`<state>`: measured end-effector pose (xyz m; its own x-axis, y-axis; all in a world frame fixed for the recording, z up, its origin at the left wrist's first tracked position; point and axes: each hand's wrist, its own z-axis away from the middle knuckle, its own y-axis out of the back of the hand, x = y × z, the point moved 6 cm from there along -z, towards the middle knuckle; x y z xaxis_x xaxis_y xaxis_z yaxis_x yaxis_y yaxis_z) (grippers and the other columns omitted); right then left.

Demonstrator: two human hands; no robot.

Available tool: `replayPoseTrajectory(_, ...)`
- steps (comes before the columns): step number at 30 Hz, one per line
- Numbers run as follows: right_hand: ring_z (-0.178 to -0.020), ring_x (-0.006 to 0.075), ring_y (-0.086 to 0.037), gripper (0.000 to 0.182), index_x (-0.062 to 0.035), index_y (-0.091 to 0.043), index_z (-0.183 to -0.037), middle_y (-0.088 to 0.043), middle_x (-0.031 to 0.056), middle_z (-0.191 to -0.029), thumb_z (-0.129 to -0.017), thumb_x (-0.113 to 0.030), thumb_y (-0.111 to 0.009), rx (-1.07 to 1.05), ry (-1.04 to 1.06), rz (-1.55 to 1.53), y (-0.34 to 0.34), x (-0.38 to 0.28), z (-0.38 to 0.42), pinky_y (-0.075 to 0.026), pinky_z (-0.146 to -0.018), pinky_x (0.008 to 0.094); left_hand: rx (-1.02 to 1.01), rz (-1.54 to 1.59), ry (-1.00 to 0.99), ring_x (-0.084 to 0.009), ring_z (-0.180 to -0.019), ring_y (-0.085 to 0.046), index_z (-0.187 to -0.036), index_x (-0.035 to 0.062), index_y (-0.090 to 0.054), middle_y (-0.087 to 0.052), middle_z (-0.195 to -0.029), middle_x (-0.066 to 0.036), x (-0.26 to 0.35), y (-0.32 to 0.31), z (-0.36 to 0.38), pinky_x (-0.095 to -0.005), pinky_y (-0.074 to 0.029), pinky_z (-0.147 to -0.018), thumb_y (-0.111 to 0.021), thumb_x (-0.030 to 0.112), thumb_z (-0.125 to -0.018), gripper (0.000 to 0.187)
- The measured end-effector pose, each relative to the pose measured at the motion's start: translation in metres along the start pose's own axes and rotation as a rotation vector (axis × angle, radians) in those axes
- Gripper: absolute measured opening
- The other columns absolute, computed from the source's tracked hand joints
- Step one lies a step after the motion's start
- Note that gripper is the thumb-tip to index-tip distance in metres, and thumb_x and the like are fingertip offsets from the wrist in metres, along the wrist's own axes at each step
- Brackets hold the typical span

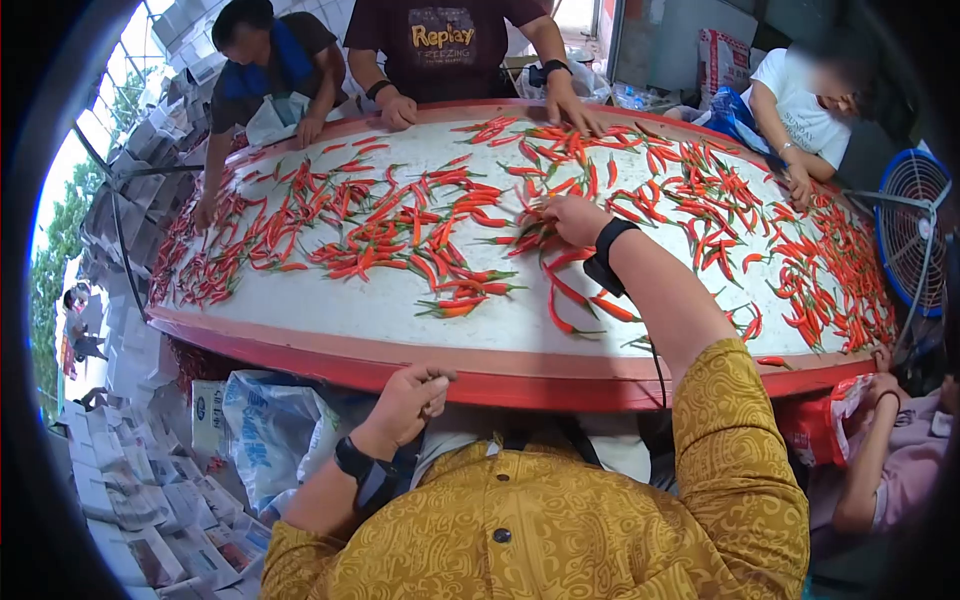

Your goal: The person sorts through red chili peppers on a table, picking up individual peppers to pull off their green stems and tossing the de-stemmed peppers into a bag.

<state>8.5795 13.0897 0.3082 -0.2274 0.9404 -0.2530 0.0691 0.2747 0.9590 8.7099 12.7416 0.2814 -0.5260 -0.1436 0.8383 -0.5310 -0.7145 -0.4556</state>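
Red chili peppers with green stems lie in loose heaps across a broad white table with a red rim. My right hand reaches over the middle of the table, fingers closed on several chili peppers; part of the grip is hidden behind the hand. Longer chili peppers lie just below that wrist. At the near rim, in front of my body, my left hand is curled with its fingers closed, and no pepper shows in it. Dark bands circle both my wrists.
Across the table, one person's hand touches peppers and the other rests on the rim. More people work at the left and right ends. A blue fan stands at right. White sacks and stacked cartons are at lower left.
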Motion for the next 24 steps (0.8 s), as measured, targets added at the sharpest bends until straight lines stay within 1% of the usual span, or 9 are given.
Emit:
replayPoseTrajectory(2, -0.107, 0.032, -0.056, 0.03, -0.0037, -0.065, -0.103, -0.06, 0.0142, -0.113, -0.078, -0.003, -0.05, -0.099, -0.002, 0.024, 0.02, -0.03, 0.021, -0.045, -0.093, 0.0389, -0.041, -0.018, -0.004, -0.0076, -0.052, -0.039, -0.104, -0.0012, -0.059, -0.046, -0.064, 0.0, 0.001, -0.013, -0.018, -0.0226, -0.034, -0.051, -0.054, 0.008, -0.092, 0.015)
replayPoseTrajectory(6, -0.108, 0.0312, -0.056, 0.031, -0.0035, -0.063, -0.107, -0.06, 0.0144, -0.116, -0.076, -0.005, -0.056, 0.358, 0.244, -0.235, 0.062, -0.094, 0.079, -0.047, -0.092, 0.0384, 0.064, 0.247, -0.061, -0.0075, -0.051, -0.039, -0.108, 0.0026, -0.058, -0.053, -0.077, 0.0, 0.001, -0.053, -0.067, -0.0228, -0.035, -0.051, -0.055, 0.023, -0.095, 0.025)
replayPoseTrajectory(9, -0.113, 0.0317, -0.053, 0.039, -0.0029, -0.059, -0.113, -0.057, 0.0141, -0.121, -0.074, -0.002, -0.065, 0.268, 0.391, -0.41, 0.053, -0.148, 0.131, -0.046, -0.094, 0.0392, 0.129, 0.441, 0.056, -0.0074, -0.055, -0.048, -0.104, 0.0073, -0.059, -0.06, -0.085, 0.0, -0.007, -0.082, -0.096, -0.0211, -0.042, -0.049, -0.055, 0.036, -0.094, 0.031)
replayPoseTrajectory(10, -0.113, 0.0313, -0.053, 0.04, -0.0035, -0.058, -0.114, -0.056, 0.0133, -0.121, -0.074, -0.003, -0.065, 0.221, 0.435, -0.437, 0.05, -0.163, 0.148, -0.045, -0.094, 0.0395, -0.093, 0.568, 0.033, -0.0079, -0.056, -0.051, -0.101, 0.0077, -0.058, -0.059, -0.078, 0.0, -0.004, -0.095, -0.099, -0.0205, -0.044, -0.05, -0.054, 0.036, -0.094, 0.029)
replayPoseTrajectory(13, -0.111, 0.0301, -0.054, 0.036, -0.0053, -0.062, -0.11, -0.056, 0.013, -0.121, -0.074, -0.003, -0.065, 0.177, 0.515, -0.43, 0.059, -0.175, 0.183, -0.046, -0.093, 0.0388, 0.151, 0.398, 0.004, -0.0077, -0.051, -0.047, -0.096, 0.0071, -0.055, -0.054, -0.066, 0.001, -0.01, -0.1, -0.087, -0.0213, -0.041, -0.047, -0.055, 0.033, -0.094, 0.026)
replayPoseTrajectory(15, -0.108, 0.0299, -0.055, 0.029, -0.0052, -0.064, -0.105, -0.057, 0.0139, -0.119, -0.076, -0.004, -0.064, 0.122, 0.446, -0.474, 0.054, -0.152, 0.2, -0.046, -0.092, 0.0383, -0.094, 0.32, -0.153, -0.0071, -0.048, -0.043, -0.095, 0.0058, -0.054, -0.046, -0.058, 0.003, 0.001, -0.09, -0.067, -0.022, -0.036, -0.044, -0.055, 0.028, -0.094, 0.022)
replayPoseTrajectory(18, -0.107, 0.0317, -0.055, 0.03, -0.0026, -0.062, -0.107, -0.057, 0.0176, -0.117, -0.078, -0.011, -0.061, -0.552, 0.021, -0.547, 0.025, -0.094, 0.213, -0.046, -0.09, 0.038, 0.171, -0.331, -0.176, -0.0038, -0.043, -0.035, -0.098, 0.0024, -0.056, -0.039, -0.056, 0.007, 0.039, -0.041, -0.007, -0.0223, -0.029, -0.041, -0.051, 0.018, -0.096, 0.016)
replayPoseTrajectory(21, -0.11, 0.0334, -0.053, 0.039, -0.0035, -0.058, -0.115, -0.055, 0.0183, -0.12, -0.077, -0.011, -0.06, -0.188, 0.113, -0.203, 0.029, -0.043, 0.214, -0.043, -0.093, 0.0411, 0.453, -1.035, -0.068, -0.0036, -0.047, -0.041, -0.091, 0.0031, -0.062, -0.042, -0.057, 0.004, 0.064, 0.012, 0.055, -0.0203, -0.033, -0.044, -0.057, 0.026, -0.091, 0.023)
replayPoseTrajectory(24, -0.108, 0.0334, -0.054, 0.037, -0.0037, -0.058, -0.115, -0.056, 0.0192, -0.117, -0.078, -0.012, -0.058, 0.087, 0.14, -0.123, 0.056, -0.019, 0.226, -0.044, -0.09, 0.0419, 0.58, -1.491, 0.045, -0.0236, -0.059, -0.057, -0.091, 0.0016, -0.063, -0.058, -0.066, -0.008, 0.039, 0.118, 0.104, -0.0334, -0.047, -0.057, -0.063, 0.024, -0.084, 0.024)
